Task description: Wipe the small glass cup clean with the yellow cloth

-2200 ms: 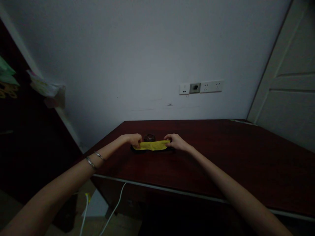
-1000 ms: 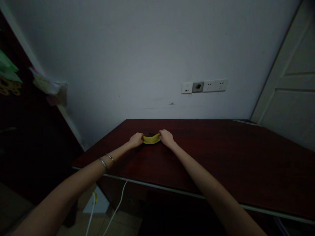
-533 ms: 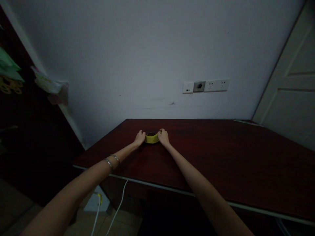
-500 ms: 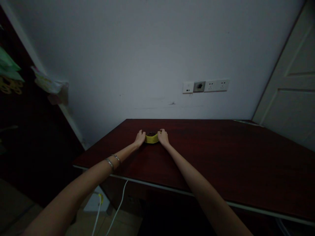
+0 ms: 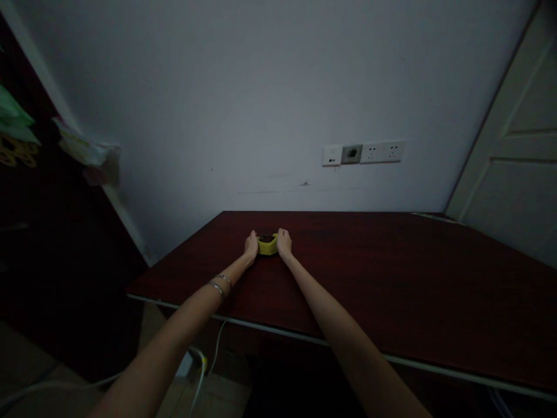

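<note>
A yellow cloth (image 5: 267, 246) is wrapped around the front of a small dark round object (image 5: 265, 237) on the dark red table (image 5: 391, 290). My left hand (image 5: 251, 244) presses the cloth's left end against the object, fingers curled on it. My right hand (image 5: 284, 242) holds the cloth's right end the same way. Both arms reach far out over the table. Most of the dark object is hidden by the cloth and my hands.
A row of wall sockets (image 5: 363, 153) sits above the table's far edge. A white door (image 5: 513, 157) stands at the right. Dark shelving with papers (image 5: 85, 152) is at the left. White cables (image 5: 200, 371) hang below the table's front edge.
My hands have come together, drawing the long yellow cloth in from a flat strip into a tight wrap around the dark object. The bundle has moved farther from me.
</note>
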A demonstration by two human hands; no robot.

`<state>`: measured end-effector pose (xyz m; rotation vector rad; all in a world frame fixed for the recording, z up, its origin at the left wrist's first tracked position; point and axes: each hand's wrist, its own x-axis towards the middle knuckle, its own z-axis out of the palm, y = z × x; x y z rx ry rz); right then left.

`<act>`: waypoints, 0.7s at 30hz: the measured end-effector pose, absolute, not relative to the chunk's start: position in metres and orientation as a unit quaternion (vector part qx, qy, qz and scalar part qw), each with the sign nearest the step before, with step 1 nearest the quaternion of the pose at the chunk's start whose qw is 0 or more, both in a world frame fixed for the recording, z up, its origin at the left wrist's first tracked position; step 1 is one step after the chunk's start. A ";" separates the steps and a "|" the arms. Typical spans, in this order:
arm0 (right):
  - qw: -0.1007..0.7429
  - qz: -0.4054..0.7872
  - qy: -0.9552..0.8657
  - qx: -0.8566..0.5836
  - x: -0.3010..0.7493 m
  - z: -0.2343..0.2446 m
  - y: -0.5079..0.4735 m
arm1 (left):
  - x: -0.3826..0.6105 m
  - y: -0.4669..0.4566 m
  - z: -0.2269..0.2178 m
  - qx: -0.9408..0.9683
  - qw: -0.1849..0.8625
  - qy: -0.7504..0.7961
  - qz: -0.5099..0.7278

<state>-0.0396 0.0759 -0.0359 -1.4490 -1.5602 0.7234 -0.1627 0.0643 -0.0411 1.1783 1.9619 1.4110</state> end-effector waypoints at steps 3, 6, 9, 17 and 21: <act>0.439 0.300 -0.624 -0.573 -0.045 -0.040 0.079 | -0.157 0.067 -0.043 0.411 0.234 0.701 0.534; 0.441 0.306 -0.622 -0.570 -0.050 -0.043 0.082 | -0.150 0.068 -0.041 0.389 0.241 0.697 0.552; 0.443 0.301 -0.619 -0.574 -0.053 -0.044 0.082 | -0.143 0.068 -0.040 0.368 0.242 0.697 0.566; 0.448 0.269 -0.619 -0.586 -0.052 -0.041 0.078 | -0.134 0.070 -0.040 0.352 0.257 0.666 0.605; 0.444 0.256 -0.608 -0.606 -0.036 -0.038 0.078 | -0.120 0.078 -0.037 0.355 0.284 0.642 0.618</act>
